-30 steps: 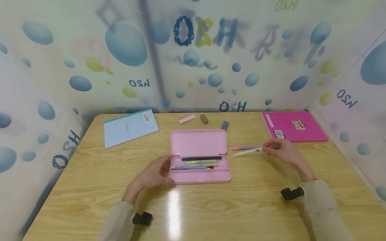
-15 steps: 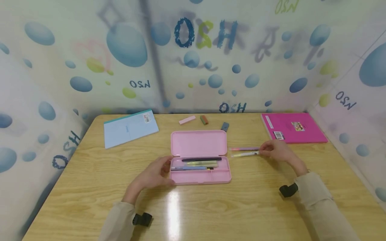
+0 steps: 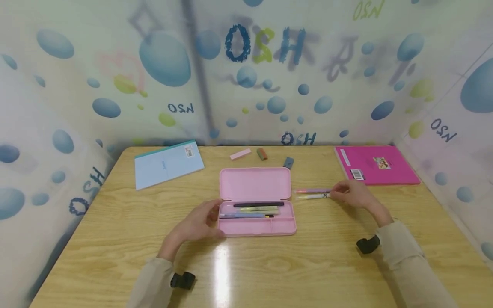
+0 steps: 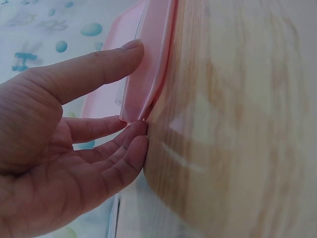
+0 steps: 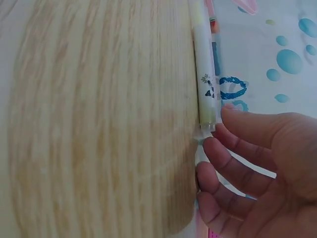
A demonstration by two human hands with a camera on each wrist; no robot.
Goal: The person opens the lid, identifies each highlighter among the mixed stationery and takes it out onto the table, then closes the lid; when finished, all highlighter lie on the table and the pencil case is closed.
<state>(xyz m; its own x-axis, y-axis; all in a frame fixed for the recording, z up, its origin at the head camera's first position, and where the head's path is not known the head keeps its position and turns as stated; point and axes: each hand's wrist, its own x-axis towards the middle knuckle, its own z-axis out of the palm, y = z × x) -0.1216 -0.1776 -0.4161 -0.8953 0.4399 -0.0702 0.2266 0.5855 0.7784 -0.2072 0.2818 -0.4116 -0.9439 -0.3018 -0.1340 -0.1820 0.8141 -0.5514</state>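
A pink pencil case [image 3: 239, 227] stands open on the table, its lid [image 3: 255, 184] tipped back. Inside lie a black pen [image 3: 259, 205], pale yellow-green pens [image 3: 259, 210] and a blue pen [image 3: 242, 215]. My left hand [image 3: 198, 222] grips the case's left end, thumb along the front wall [image 4: 148, 74] and fingertips round the corner in the left wrist view. Right of the case, a white pen [image 5: 204, 64] with a small dark print lies beside a pink-purple pen [image 3: 313, 191]. My right hand [image 3: 352, 194] is at their right ends, fingers loosely bent, thumb beside the white pen's end.
A light blue notebook [image 3: 169, 164] lies at the back left, a magenta notebook [image 3: 381, 164] at the back right. Behind the lid are a pink block [image 3: 240, 154], a small green-orange block [image 3: 262, 154] and a grey-blue block [image 3: 288, 162]. A patterned wall [image 3: 246, 102] borders the table.
My right hand has lowered the white pen from a tilted hold onto the table, and the pen has come closer to the pink-purple one. The left hand has stayed at the case.
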